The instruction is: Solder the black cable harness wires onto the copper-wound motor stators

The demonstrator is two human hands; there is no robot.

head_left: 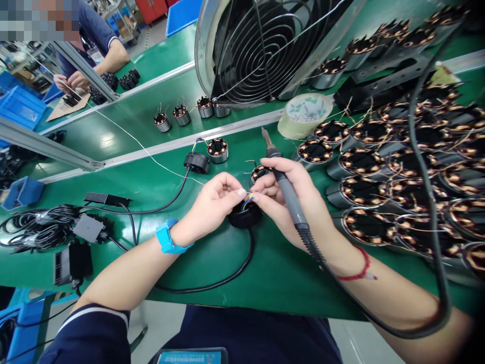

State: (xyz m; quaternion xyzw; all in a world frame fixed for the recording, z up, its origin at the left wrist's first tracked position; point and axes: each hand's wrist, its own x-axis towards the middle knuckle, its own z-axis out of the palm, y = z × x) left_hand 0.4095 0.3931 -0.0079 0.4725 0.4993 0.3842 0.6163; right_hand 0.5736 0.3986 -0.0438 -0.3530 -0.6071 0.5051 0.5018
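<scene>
My right hand [299, 202] is wrapped round a soldering iron [290, 194], its tip pointing up and away. Its thumb and fingertip also meet the thin coloured wires [248, 200]. Opposite, my left hand [217, 202] pinches the wire ends, fingertips nearly touching those of the right. The wires rise from a round black cap [246, 217] with a thick black cable [248, 253], just below my fingers. A pale thin wire [151, 154] runs from the upper left to behind my left hand. A copper-wound stator [259, 174] stands partly hidden behind my right hand.
Several stators [364, 194] fill the right side. A fan with a wire guard [269, 55] stands at the back, near a roll of tape [305, 114]. Another black cap [197, 163] is wired to a stator [217, 150]. Coiled cables [41, 225] lie left. A co-worker's arm [113, 55] shows beyond.
</scene>
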